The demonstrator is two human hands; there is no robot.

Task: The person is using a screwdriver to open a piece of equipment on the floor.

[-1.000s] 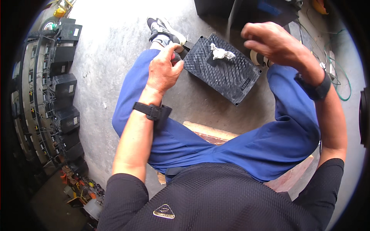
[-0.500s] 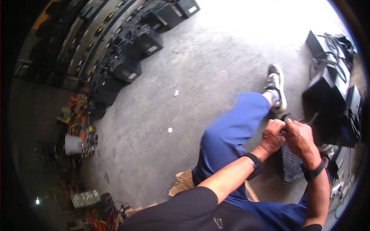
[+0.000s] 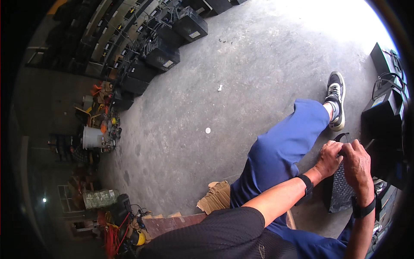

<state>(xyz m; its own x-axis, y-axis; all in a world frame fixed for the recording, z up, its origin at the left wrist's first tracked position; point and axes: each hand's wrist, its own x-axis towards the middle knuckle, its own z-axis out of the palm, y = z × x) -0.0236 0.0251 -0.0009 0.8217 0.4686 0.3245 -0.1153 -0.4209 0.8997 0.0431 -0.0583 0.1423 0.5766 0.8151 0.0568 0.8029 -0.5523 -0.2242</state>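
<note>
1. Left hand [image 3: 330,158] and right hand [image 3: 356,162] meet, curled; what their grip holds cannot be told.
2. The black ridged case [image 3: 340,193], just below both, could tip if tugged unevenly.

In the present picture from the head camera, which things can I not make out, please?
- Head view: what, if anything, lies between the left hand and right hand; the fingers cover it.
- Head view: part of the ridged black box, behind the hands.
- Head view: the far end of the black case, lost in the picture's dark rim.
- Head view: the white disc, too small to identify.
</note>
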